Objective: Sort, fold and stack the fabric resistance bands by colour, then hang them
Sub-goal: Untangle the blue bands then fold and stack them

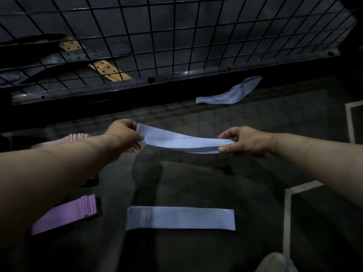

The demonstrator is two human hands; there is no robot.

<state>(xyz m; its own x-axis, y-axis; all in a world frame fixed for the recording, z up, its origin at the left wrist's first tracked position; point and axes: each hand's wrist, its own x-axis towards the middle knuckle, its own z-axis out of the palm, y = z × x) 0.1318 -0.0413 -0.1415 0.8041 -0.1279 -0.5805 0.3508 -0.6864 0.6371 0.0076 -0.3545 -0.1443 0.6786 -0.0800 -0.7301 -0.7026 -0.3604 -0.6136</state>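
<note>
Left hand: my left hand pinches the left end of the blue band.
Right hand: my right hand pinches its right end.
Near: a flat blue band.

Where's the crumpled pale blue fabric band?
Head view, upper right: the crumpled pale blue fabric band lies on the dark floor beside the black wire grid panel.

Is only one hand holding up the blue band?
No, the left hand pinches one end of the blue band and the right hand pinches the other end.
</note>
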